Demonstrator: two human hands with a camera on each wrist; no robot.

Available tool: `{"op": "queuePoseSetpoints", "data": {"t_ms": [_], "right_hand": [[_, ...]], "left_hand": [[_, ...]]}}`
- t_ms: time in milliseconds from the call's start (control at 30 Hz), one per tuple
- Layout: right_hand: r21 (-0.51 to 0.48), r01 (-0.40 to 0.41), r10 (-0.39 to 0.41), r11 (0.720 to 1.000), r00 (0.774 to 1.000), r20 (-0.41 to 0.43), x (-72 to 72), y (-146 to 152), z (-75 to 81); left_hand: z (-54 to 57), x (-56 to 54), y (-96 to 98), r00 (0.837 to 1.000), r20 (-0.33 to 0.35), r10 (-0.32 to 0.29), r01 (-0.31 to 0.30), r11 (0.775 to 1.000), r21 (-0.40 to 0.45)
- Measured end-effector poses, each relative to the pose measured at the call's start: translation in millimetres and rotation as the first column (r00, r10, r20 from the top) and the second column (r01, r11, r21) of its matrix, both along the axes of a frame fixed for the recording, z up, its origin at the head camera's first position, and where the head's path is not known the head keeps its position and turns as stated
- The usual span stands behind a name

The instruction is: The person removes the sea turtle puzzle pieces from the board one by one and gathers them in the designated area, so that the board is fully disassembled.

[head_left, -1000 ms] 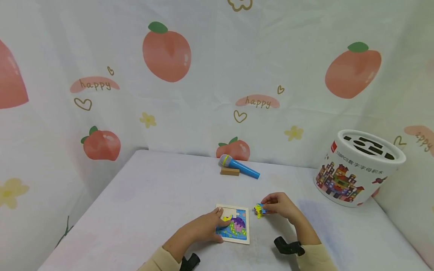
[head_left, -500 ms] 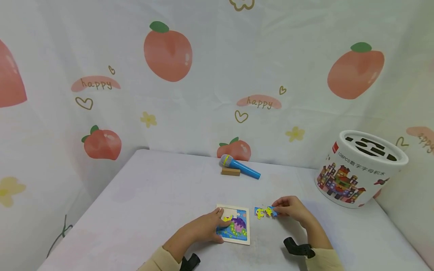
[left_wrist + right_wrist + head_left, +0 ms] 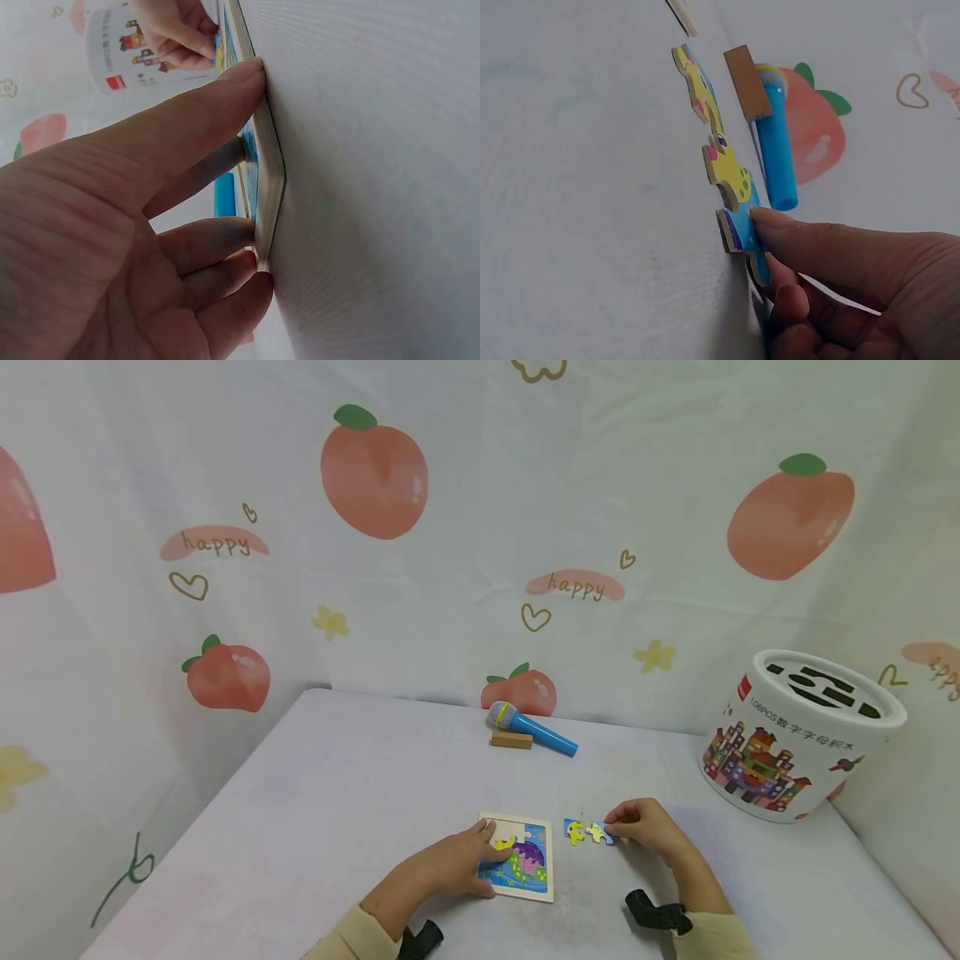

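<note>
A wooden-framed jigsaw puzzle board (image 3: 548, 860) lies flat on the table with a blue and purple sea picture. My left hand (image 3: 453, 860) holds its left side; in the left wrist view the thumb (image 3: 244, 75) and fingers touch the frame's rim (image 3: 270, 161). Right of the board, a yellow and blue jigsaw piece (image 3: 574, 832) lies on the table. Beside it, my right hand (image 3: 648, 828) pinches another jigsaw piece (image 3: 599, 833) at its blue end. In the right wrist view, the thumb presses that piece (image 3: 739, 176) from above; the fingertips underneath are partly hidden.
At the back of the table lie a blue toy microphone (image 3: 536, 729) and a brown wooden block (image 3: 512, 740). A white block bucket (image 3: 795, 735) with a slotted lid stands at the right. A printed cloth (image 3: 450, 610) hangs behind the table.
My right hand has moved right with its piece. The two pieces, bunched together a second ago, now lie side by side. My left hand stays on the board.
</note>
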State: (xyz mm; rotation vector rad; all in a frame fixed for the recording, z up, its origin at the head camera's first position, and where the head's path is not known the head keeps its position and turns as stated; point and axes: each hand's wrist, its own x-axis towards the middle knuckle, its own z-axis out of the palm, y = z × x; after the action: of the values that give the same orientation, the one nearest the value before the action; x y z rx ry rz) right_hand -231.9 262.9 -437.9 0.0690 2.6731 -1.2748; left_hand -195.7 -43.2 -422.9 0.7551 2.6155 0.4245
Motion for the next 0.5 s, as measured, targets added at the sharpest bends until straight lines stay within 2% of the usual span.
{"op": "queuePoseSetpoints", "data": {"t_ms": [267,500], "right_hand": [[0.036,0.048,-0.048,0.998,0.999,-0.005,-0.5,-4.7,-0.1],[0.062,0.034,-0.032,0.998,0.999,-0.027,0.9,-7.5,2.1]], "left_hand": [[0.9,0.9,0.3,1.000,0.000,-0.002,0.002,1.000,-0.004],[2.0,1.6,0.6,1.000,0.004,0.008,-0.008,1.000,-0.003]]}}
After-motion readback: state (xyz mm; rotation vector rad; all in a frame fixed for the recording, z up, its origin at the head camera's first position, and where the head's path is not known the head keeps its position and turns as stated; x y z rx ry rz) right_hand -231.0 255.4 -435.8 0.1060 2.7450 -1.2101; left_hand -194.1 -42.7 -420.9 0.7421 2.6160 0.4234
